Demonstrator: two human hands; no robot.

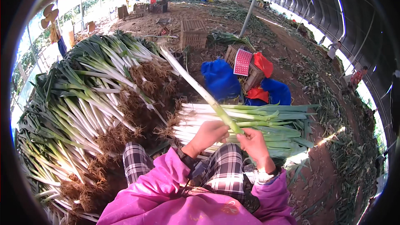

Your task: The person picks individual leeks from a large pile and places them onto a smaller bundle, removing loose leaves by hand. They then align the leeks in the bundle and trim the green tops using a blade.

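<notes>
A long leek (200, 88) slants across in front of me, its white end up and away to the left, its green end near my hands. My right hand (255, 145) is closed around the green end. The curled fingers of my left hand (207, 136) press against the same stalk just beside it; what lies between their tips is too small to make out. Beneath the held stalk, a layer of leeks (266, 123) lies with roots to the left and green leaves to the right. Plaid-trousered legs show below my hands.
A big heap of rooted leeks (89, 112) fills the left side. Ahead stand a plastic crate (193, 34) and another crate (253, 77) draped with blue and red cloths. A metal pole (252, 6) rises beyond. Leaf scraps (321, 96) cover the ground at right. Other people are farther off.
</notes>
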